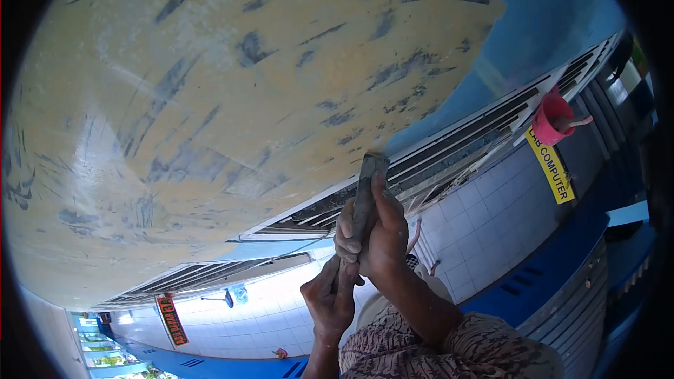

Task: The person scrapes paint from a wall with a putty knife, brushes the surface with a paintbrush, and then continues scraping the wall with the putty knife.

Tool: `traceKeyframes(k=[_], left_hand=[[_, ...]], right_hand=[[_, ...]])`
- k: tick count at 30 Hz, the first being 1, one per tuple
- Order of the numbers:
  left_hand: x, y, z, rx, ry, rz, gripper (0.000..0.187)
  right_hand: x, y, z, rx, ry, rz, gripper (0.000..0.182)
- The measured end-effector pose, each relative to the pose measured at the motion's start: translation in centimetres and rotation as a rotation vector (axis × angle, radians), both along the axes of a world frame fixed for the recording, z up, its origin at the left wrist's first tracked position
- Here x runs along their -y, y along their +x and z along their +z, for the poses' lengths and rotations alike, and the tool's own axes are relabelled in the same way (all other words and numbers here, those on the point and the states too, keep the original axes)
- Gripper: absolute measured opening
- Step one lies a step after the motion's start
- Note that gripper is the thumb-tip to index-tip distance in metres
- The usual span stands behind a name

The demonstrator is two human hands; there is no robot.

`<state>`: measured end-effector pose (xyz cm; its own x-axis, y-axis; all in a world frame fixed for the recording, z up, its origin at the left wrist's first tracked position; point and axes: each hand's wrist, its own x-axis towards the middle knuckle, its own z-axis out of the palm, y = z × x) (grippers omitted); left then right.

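A long, narrow, dust-grey tool (366, 193) is held up against a curved surface (232, 105) of worn yellow with dark grey marks. The tool's tip touches or nearly touches that surface beside its blue border (449, 109). My right hand (386, 235) is wrapped round the tool's middle, with the thumb along it. Lower down and to the left, my left hand (331, 296) is closed around its lower end. Grey dust coats the fingers of my right hand. What kind of tool it is cannot be made out.
Louvred vents (463, 151) run along the surface's edge. A pink bucket (552, 118) hangs at the right by a yellow "LAB COMPUTER" sign (551, 165). Another sign (170, 319), red and black, is lower left. White tiles (484, 210) and a blue band (540, 270) lie beyond.
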<state>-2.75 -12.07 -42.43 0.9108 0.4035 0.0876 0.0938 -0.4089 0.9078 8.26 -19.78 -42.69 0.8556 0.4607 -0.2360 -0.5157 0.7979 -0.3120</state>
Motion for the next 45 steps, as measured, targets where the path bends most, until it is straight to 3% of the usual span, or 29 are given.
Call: traceKeyframes(k=[4, 8, 10, 12, 14, 15, 16, 17, 19, 21, 25, 27, 29, 30, 31, 34, 36, 37, 39, 43, 45], left_hand=[[0.1, 0.0, 0.0, 0.039, -0.077, 0.075, 0.028], [1.7, 2.9, -1.0, -0.027, -0.065, -0.155, 0.024], [2.3, 3.6, -1.0, -0.163, -0.135, -0.316, 0.036], [2.3, 2.7, -3.0, -0.112, -0.162, -0.362, 0.041], [1.5, 2.6, -4.7, -0.065, -0.264, -0.349, 0.048], [0.9, 2.7, -5.7, -0.041, -0.327, -0.333, 0.052], [0.5, 2.9, -5.2, -0.052, -0.404, -0.349, 0.07], [0.2, 3.4, -5.8, 0.015, -0.429, -0.347, 0.062], [0.6, 4.2, -5.6, 0.038, -0.547, -0.359, 0.05], [1.1, 4.3, -5.6, -0.017, -0.614, -0.349, 0.04], [1.9, 4.3, -5.7, -0.12, -0.716, -0.253, 0.017], [2.3, 4.5, -6.3, -0.072, -0.754, -0.233, 0.02], [2.4, 4.8, -6.0, -0.015, -0.871, -0.267, 0.023], [2.4, 5.1, -5.4, 0.047, -0.916, -0.252, 0.027], [1.6, 5.3, -5.0, 0.051, -0.831, -0.218, 0.034], [-1.5, 5.1, -4.5, 0.224, -0.695, 0.069, 0.042], [-4.2, 4.9, -3.9, 0.302, -0.709, 0.221, 0.046], [-5.4, 4.7, -3.8, 0.322, -0.744, 0.27, 0.048], [-7.2, 3.9, -3.8, 0.299, -0.696, 0.261, 0.054], [-8.1, 2.9, -3.5, 0.296, -0.696, 0.279, 0.058], [-8.4, 2.9, -3.4, 0.3, -0.692, 0.278, 0.059]], right_hand=[[-0.8, -0.2, -0.6, -0.026, 0.071, 0.024, 0.067], [3.2, 2.6, -0.7, 0.126, -0.03, -0.18, 0.055], [6.2, 4.6, -1.0, 0.138, -0.049, -0.227, 0.053], [9.0, 5.2, -1.3, 0.136, -0.063, -0.277, 0.052], [10.8, 3.6, -1.7, 0.212, -0.358, -0.233, 0.044], [10.8, 2.7, -1.7, 0.211, -0.361, -0.232, 0.044], [10.6, 1.5, -1.7, 0.28, -0.582, -0.124, 0.039], [10.7, 0.3, -1.8, 0.345, -0.803, -0.01, 0.036], [11.1, -1.6, -2.8, 0.412, -0.914, 0.185, 0.037], [11.6, -3.1, -3.7, 0.523, -0.992, 0.2, 0.033], [12.2, -4.3, -2.5, 0.518, -0.968, 0.183, 0.028], [12.7, -4.5, -1.6, 0.476, -0.922, 0.159, 0.027], [14.3, -3.9, -0.7, 0.58, -1.17, 0.289, 0.026], [15.2, -3.3, -1.8, 0.763, -1.265, 0.165, 0.026], [15.4, -2.5, -0.7, 0.68, -1.289, 0.112, 0.025], [16.5, 0.7, 1.1, 0.838, -1.354, 0.005, 0.026], [16.2, 2.4, 2.5, 1.362, -1.871, -0.195, 0.028], [15.7, 3.1, 3.5, 1.372, -1.872, -0.18, 0.028], [14.2, 4.6, 5.4, 1.652, -2.02, -0.333, 0.03], [12.8, 7.6, 5.6, 1.69, -2.03, -0.228, 0.03], [11.0, 8.2, 5.2, 1.738, -1.904, -0.287, 0.031]])
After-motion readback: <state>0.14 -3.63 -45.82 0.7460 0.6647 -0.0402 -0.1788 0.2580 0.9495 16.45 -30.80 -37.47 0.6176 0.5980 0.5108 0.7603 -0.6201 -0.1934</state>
